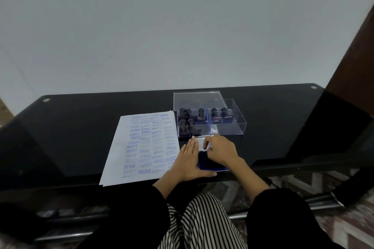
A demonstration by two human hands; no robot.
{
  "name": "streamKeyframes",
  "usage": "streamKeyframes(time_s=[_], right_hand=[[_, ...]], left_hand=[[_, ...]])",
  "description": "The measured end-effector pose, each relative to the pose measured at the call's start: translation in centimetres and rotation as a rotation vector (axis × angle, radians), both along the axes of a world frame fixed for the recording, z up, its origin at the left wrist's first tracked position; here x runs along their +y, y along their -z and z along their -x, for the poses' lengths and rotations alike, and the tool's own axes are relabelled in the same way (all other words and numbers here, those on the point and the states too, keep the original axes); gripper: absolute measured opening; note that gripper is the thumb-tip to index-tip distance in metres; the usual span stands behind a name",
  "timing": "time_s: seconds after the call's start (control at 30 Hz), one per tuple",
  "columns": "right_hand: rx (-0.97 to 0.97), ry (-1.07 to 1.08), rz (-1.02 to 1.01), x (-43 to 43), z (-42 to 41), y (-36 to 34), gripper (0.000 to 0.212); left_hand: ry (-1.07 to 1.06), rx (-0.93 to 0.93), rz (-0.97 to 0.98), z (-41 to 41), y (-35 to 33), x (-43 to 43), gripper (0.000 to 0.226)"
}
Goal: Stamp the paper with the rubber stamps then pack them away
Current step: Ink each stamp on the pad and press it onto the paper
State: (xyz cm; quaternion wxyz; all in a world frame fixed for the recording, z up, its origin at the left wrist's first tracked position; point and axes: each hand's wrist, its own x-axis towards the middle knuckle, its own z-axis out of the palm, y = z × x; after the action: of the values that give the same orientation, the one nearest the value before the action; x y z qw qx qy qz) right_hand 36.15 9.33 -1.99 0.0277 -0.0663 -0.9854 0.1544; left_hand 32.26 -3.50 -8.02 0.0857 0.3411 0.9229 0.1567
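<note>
A white paper (141,147) covered with blue stamp marks lies on the black table. To its right sits an open ink pad (204,160) with a blue pad and a silver lid (201,143) tilted up. My left hand (189,160) lies flat against the pad's left side, thumb along its front edge. My right hand (219,150) has its fingers curled on the lid. Behind them, a clear plastic box (232,125) holds several dark-handled rubber stamps (190,121).
The box's clear lid (197,100) rests propped on the box's back left. The glass table's front edge (283,164) runs just below my hands. A dark wooden frame (356,66) stands at the right, and a pale wall rises behind the table.
</note>
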Motion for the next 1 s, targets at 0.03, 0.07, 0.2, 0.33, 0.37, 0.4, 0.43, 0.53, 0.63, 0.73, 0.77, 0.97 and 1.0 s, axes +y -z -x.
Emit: streamKeyframes(time_s=[0.03,0.07,0.2,0.33,0.37,0.4,0.43,0.53,0.63,0.73,0.77,0.97,1.0], right_hand=[[0.064,0.02,-0.015,-0.2,0.0,0.3,0.018],[0.13,0.043,-0.037,-0.4,0.0,0.7,0.021],[0.289,0.137,-0.095,-1.0,-0.4,1.9,0.033],[0.3,0.178,-0.14,-1.3,-1.3,2.5,0.035],[0.294,0.185,-0.142,-1.3,-1.5,2.6,0.035],[0.291,0.193,-0.141,-1.3,-1.8,2.6,0.034],[0.288,0.202,-0.136,-1.3,-2.0,2.7,0.034],[0.277,0.229,-0.123,-1.4,-2.6,3.0,0.032],[0.266,0.253,-0.113,-1.7,-2.3,2.9,0.03],[0.232,0.269,-0.143,-1.7,-1.2,2.7,0.029],[0.22,0.266,-0.163,-1.7,-0.8,2.6,0.029],[0.192,0.249,-0.271,-1.9,0.7,2.4,0.027],[0.199,0.251,-0.274,-1.9,0.8,2.4,0.027]], left_hand=[[-0.001,0.003,-0.003,0.0,0.0,0.0,0.123],[-0.002,0.005,-0.006,-0.1,0.0,0.0,0.123],[-0.006,0.01,-0.024,-0.3,-0.2,0.0,0.125],[0.0,0.003,-0.039,-0.4,-0.4,-0.1,0.119],[0.001,0.002,-0.036,-0.4,-0.4,-0.2,0.119],[0.003,-0.001,-0.032,-0.4,-0.4,-0.2,0.118],[0.002,-0.002,-0.029,-0.4,-0.5,-0.1,0.118],[0.002,0.0,-0.025,-0.4,-0.5,-0.1,0.119],[0.003,0.005,-0.022,-0.4,-0.5,-0.1,0.119],[0.005,0.012,-0.02,-0.4,-0.4,-0.1,0.118],[0.006,0.015,-0.018,-0.4,-0.4,-0.1,0.118],[0.007,0.017,-0.015,-0.4,-0.3,0.0,0.118],[0.007,0.017,-0.014,-0.4,-0.3,0.0,0.118]])
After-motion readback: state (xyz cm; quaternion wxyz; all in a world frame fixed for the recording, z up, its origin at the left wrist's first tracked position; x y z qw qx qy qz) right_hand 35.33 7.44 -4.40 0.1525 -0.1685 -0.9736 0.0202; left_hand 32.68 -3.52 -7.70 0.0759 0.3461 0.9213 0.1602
